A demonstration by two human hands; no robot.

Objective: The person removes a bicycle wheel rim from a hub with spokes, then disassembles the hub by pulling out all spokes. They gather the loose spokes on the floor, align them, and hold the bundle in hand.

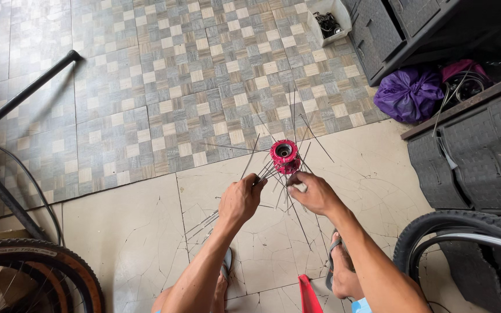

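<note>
The left hand (240, 200) is closed in a loose fist around a bunch of thin grey metal spokes (264, 174), gripping them just below the red metal wheel hub (285, 156) they fan out from. The right hand (315, 194) sits just beside it, fingers curled and pinched on another spoke close under the hub. The two hands are near each other but not touching, with the hub held in the air just above and between them, its open bore tilted toward the camera. Spokes stick out from the hub in all directions, some upward over the floor, others down past the wrists.

Below the hands, a few loose spokes (202, 222) lie on the cracked pale concrete floor (134, 232), left of the left forearm. The person's feet in dark sandals (334, 255) rest on that floor, with a red plastic piece (308, 295) between them at the bottom edge.

At the lower left corner stands a bicycle wheel with a tan-walled tyre (42, 255); at the lower right, a black knobbly tyre on a rim (465, 229). Further out, the concrete meets a checkered tile floor (175, 75). A purple plastic bag (408, 93) lies near the right edge beside stacked black crates (482, 150), and a small white tub of dark parts (330, 20) sits near the top edge.
</note>
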